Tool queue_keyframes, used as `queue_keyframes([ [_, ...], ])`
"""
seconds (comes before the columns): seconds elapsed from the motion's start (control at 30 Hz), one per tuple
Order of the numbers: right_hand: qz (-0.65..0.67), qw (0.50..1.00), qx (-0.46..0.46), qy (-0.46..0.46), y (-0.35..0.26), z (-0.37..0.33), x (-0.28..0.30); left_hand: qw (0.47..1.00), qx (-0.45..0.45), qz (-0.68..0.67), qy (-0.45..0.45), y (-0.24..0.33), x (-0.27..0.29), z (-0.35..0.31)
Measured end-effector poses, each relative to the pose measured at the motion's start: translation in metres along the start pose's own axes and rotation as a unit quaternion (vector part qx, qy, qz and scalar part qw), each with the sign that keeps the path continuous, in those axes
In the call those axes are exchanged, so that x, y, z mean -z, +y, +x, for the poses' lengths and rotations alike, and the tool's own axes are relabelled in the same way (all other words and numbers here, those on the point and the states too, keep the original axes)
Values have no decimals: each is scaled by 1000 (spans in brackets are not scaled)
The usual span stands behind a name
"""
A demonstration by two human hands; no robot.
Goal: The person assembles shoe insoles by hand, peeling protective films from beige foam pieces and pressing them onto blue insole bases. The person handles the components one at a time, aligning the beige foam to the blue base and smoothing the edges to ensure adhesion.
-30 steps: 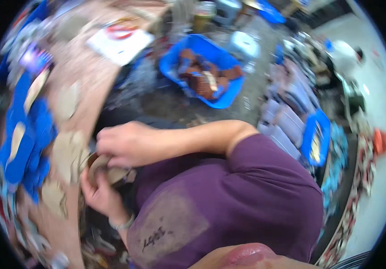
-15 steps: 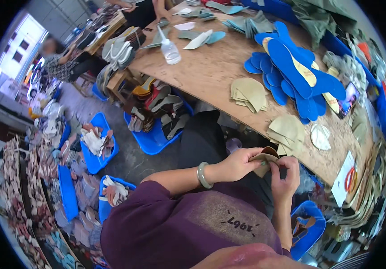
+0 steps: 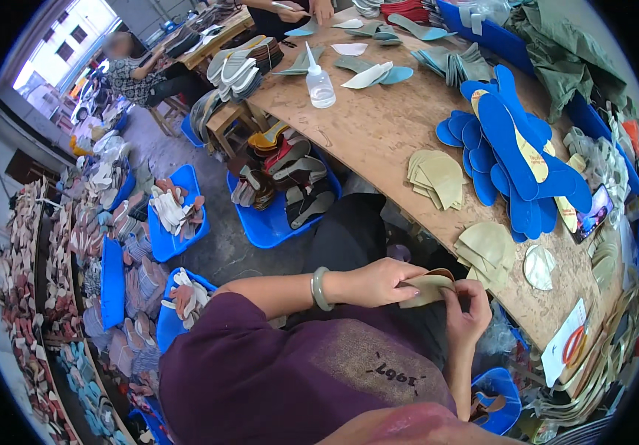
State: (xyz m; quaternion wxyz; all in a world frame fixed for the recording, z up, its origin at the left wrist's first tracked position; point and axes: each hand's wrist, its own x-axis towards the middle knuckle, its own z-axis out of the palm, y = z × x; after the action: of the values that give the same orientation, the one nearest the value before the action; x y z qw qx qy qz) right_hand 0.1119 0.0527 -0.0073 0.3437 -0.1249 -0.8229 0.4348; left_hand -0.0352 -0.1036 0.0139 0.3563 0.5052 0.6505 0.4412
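Over my lap, both hands are closed on a small curved beige shoe piece with a brown inner side at its upper edge. My left hand, below a pale bangle, pinches its left part with the thumb on the near face. At the right end, my right hand grips the edge between thumb and curled fingers. Just beyond, on the table edge, lies a fanned stack of beige half-round pieces. A second such stack sits farther back. Beside them is a heap of blue insoles.
The wooden table carries a squeeze bottle, white rounded pieces, a phone and paper with red rings. Blue bins of shoe parts stand on the floor. Two other people sit or work at the far side.
The whole view has shifted, so the table sits farther right and lower. The beige piece is turned to show more of its broad face. Both hands keep their grip.
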Motion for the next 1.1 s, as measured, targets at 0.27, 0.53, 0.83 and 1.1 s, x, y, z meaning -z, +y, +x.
queue_keyframes([
  [0.27,310,930,-192,45,5,-1,20,958,32,-262,-113,6,17,8],
  [0.53,342,917,-205,16,5,17,17,962,-101,-241,-79,-7,14,26],
  [0.83,382,897,-222,-33,5,22,-11,905,-118,-403,66,-8,-12,27],
  [1.1,259,961,-94,22,0,27,-29,970,-115,-97,189,-11,1,17],
])
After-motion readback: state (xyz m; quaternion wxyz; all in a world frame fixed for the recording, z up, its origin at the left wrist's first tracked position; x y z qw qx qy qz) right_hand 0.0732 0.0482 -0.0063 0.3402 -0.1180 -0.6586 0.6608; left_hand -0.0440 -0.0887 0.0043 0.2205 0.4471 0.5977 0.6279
